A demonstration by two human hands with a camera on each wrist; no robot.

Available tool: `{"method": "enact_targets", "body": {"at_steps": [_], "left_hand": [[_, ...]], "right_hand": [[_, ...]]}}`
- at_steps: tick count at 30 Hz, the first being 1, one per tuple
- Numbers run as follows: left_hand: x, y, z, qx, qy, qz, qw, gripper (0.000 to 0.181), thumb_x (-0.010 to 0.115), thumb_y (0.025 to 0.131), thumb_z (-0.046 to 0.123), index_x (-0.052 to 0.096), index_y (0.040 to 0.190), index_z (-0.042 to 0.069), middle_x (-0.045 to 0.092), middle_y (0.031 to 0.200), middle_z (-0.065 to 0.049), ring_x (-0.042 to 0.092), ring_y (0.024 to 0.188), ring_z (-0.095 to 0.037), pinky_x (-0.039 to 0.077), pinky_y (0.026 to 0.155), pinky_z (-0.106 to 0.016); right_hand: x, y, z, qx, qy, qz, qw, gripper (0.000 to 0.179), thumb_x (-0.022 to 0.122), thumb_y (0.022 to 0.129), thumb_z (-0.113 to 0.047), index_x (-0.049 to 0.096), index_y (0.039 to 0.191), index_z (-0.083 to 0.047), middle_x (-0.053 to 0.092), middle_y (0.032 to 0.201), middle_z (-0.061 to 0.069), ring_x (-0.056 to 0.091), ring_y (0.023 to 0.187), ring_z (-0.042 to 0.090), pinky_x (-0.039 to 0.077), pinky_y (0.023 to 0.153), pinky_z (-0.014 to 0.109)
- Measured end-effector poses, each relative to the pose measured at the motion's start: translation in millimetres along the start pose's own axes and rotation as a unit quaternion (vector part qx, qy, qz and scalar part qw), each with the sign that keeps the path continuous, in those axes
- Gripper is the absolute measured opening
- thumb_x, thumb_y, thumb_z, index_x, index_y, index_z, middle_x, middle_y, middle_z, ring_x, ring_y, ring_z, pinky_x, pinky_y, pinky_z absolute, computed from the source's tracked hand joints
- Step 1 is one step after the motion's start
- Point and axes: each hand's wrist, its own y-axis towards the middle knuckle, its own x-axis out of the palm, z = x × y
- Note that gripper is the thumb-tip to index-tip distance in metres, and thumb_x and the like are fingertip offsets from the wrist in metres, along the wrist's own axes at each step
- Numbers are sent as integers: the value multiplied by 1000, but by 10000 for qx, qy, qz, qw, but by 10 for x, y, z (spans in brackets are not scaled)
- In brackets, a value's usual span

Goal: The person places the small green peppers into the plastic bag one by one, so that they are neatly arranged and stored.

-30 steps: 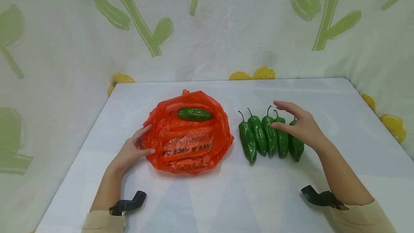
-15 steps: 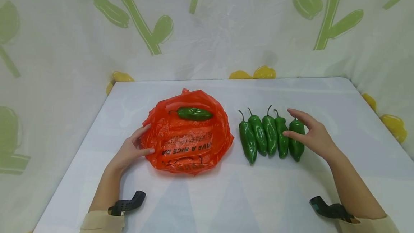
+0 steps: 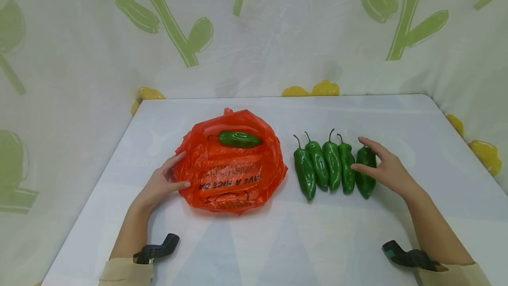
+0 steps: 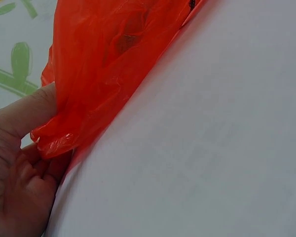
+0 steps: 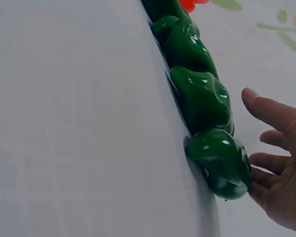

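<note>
Farther from the red bag [image 3: 230,164] than a second ago, the right hand [image 3: 385,171] has shifted outward along the row, down to its last pepper [image 3: 366,186]; the bag and the left hand [image 3: 155,189] look unchanged. That seems to matter for the work: the hand spans one single pepper now, where its thumb lay over the middle of the row.

Patterned cloth [image 3: 254,56] hangs beyond the bag, and the pale table [image 3: 254,250] spreads beneath it. On the bag's near-left rim the left hand holds the plastic — thumb to one side, other fingers curled below. Right of the bag, the right hand keeps thumb and fingers parted about the last pepper, gripping nothing; whether the fingertips touch it, I cannot tell. Four other peppers [image 3: 304,173] stand between that one and the bag — and one green pepper [image 3: 239,139] lies inside the bag, toward its far side.
</note>
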Motion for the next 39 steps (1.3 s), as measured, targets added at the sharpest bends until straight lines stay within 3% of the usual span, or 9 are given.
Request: {"method": "enact_targets", "body": {"at_steps": [8, 14, 26, 37, 39], "left_hand": [[2, 3, 1, -18, 14, 23, 10000, 86, 76, 79, 23, 27, 150, 17, 20, 156, -14, 15, 142, -37, 36, 101, -56], [9, 4, -8, -63, -17, 6, 10000, 86, 76, 79, 24, 27, 150, 18, 20, 156, -12, 15, 143, -37, 36, 101, -56], [13, 0, 6, -5, -94, 5, 10000, 87, 76, 78, 23, 27, 150, 21, 20, 156, -10, 16, 143, -36, 38, 100, -55], [8, -6, 30, -129, -21, -9, 9999, 86, 76, 79, 24, 27, 150, 22, 18, 157, -10, 14, 143, -36, 37, 101, -56], [5, -8, 35, -150, -15, -7, 9999, 86, 76, 79, 24, 27, 150, 22, 18, 157, -11, 14, 143, -36, 36, 101, -56]], "right_hand": [[-18, 18, 95, 591, -163, -442, 9971, 76, 58, 94, -36, 17, 151, -6, 18, 150, 32, 17, 135, 55, 23, 99, 72], [26, 33, 246, 953, -164, -665, 9931, 77, 54, 94, -41, 13, 152, -11, 15, 150, 34, 14, 134, 57, 20, 100, 73], [59, 30, 305, 842, -169, 317, 9958, 70, 62, 91, -29, 29, 145, 1, 38, 137, 35, 40, 119, 51, 37, 91, 65], [-3, 41, 258, 950, -18, 485, 9943, 65, 59, 93, -31, 34, 144, 0, 36, 140, 34, 35, 125, 54, 34, 95, 66], [-12, 41, 236, 842, 18, 625, 9945, 63, 59, 93, -29, 36, 143, 0, 40, 138, 34, 40, 122, 52, 45, 94, 50]]}}
